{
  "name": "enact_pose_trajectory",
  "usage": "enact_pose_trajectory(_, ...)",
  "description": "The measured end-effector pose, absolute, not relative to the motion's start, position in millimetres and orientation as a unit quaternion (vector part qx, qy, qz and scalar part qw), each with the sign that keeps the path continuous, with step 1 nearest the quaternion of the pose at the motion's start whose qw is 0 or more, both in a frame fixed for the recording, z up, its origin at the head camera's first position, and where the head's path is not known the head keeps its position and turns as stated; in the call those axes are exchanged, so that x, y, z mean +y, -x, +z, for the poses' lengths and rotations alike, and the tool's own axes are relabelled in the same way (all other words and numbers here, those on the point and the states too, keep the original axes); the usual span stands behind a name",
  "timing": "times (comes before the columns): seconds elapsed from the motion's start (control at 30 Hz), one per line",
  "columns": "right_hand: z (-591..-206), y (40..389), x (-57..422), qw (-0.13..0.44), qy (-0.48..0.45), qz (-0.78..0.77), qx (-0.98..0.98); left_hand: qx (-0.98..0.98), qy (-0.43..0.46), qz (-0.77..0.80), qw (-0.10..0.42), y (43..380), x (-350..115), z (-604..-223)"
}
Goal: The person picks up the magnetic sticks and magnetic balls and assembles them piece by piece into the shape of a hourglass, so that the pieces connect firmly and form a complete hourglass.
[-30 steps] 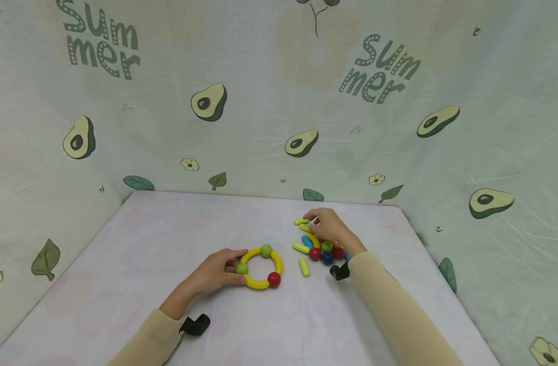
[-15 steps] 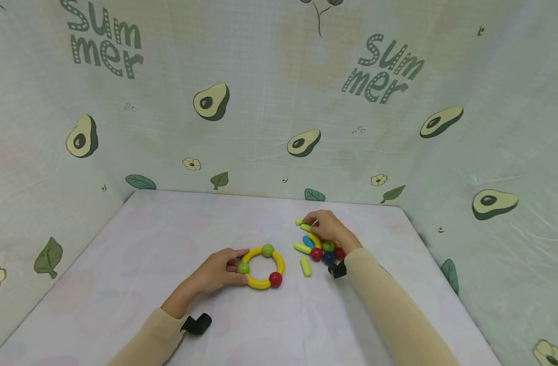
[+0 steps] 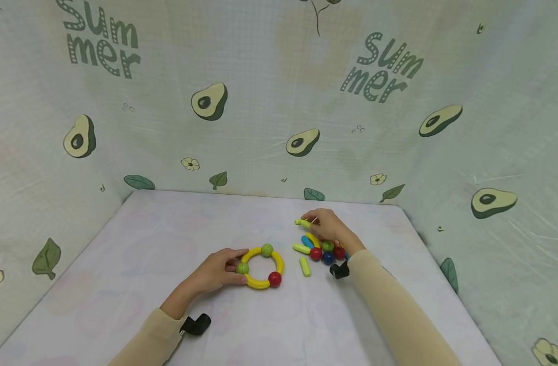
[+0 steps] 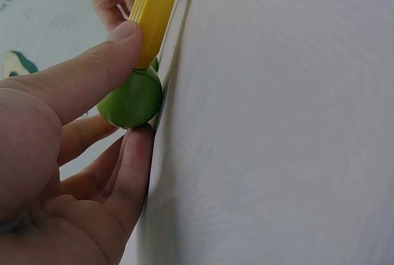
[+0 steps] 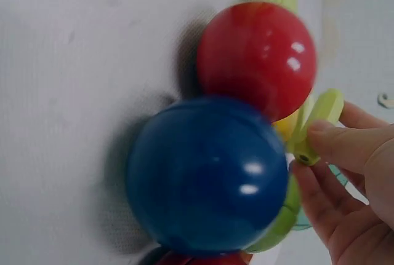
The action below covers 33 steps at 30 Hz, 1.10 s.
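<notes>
Ring of yellow arcs and coloured balls (image 3: 277, 261) lay on the pale tablecloth (image 3: 260, 325), near the middle, as we looked down on the work. The person's left hand (image 3: 216, 272) held it by one side in a narrow grip, fingertips against a green ball (image 4: 130, 100) and thumb along the adjoining yellow arc (image 4: 155, 16), a hold that seemed to us to keep the ring from sliding. The ring's second green ball (image 3: 267, 250) and its red ball (image 3: 274, 279) stood free of the fingers.

Across from it, the right hand (image 3: 326, 224) pinched a yellow-green stick (image 5: 321, 120) between thumb and fingers. We saw both its ends bare, one with a dark spot, likely a hole; a fingertip pinch, we judged, suited so slim a piece. Whether it touched the cloth we could not tell.

Just nearer to us sat a blue ball (image 3: 328, 258) between two loose red balls (image 3: 316, 254), with an olive-green ball (image 3: 327, 246), a yellow curved piece (image 3: 314, 240) and a blue piece (image 3: 307, 242), bunched perhaps for easy reach. One loose stick (image 3: 301, 248) lay beside them, another loose stick (image 3: 304, 266) nearer us, and a far stick (image 3: 298, 222) just past the pinched one.
</notes>
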State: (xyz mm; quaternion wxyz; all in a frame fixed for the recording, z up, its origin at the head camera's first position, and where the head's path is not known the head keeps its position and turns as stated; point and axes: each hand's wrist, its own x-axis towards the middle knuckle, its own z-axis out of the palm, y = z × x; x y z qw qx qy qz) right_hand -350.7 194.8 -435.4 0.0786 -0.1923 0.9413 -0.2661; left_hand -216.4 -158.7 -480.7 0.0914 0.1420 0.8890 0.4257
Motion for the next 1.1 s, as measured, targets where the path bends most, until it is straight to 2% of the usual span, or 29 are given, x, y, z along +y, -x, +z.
enact_pose_trajectory(0.43, -431.1, 316.1, 172.5, 0.016, 0.239, -0.352, 0.905, 0.889, -0.137, 0.427, 0.093, 216.2, -159.4, -481.2)
enact_pose_trajectory(1.1, -449.9, 273.3, 133.2, 0.016, 0.185, -0.459, 0.869, 0.890, -0.128, 0.427, 0.095, 216.3, -157.9, -480.3)
